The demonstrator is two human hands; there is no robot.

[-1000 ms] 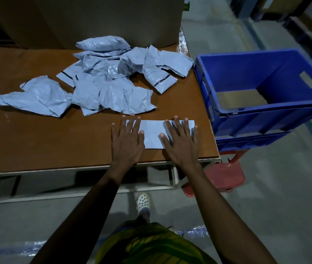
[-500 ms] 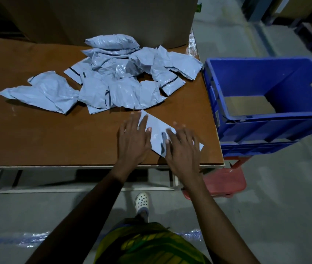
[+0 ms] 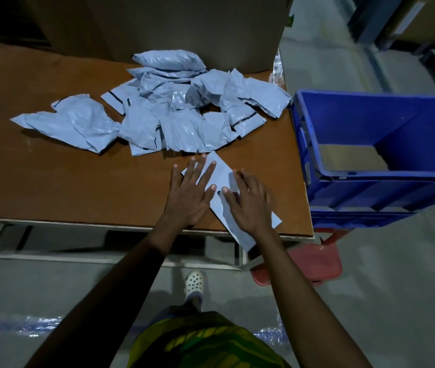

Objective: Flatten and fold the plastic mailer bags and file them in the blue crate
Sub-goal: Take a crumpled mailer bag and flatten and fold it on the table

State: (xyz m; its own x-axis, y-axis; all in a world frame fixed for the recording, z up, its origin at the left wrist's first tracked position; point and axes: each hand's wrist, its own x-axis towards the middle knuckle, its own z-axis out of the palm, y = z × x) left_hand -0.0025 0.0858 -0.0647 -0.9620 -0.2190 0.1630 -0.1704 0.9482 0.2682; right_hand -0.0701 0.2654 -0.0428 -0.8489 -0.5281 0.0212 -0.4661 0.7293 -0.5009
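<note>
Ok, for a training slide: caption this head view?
Left hand and right hand press a flat mailer bag askew on the table edge; crumpled bags behind, blue crate at right.

Blue crate (image 3: 370,192) partly off-frame; right hand (image 3: 248,205) a blur.

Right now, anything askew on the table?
Yes. The flat mailer under the left hand and right hand lies diagonal, and its near corner hangs past the front edge of the table. The crumpled pile behind is just unfolded work.
</note>
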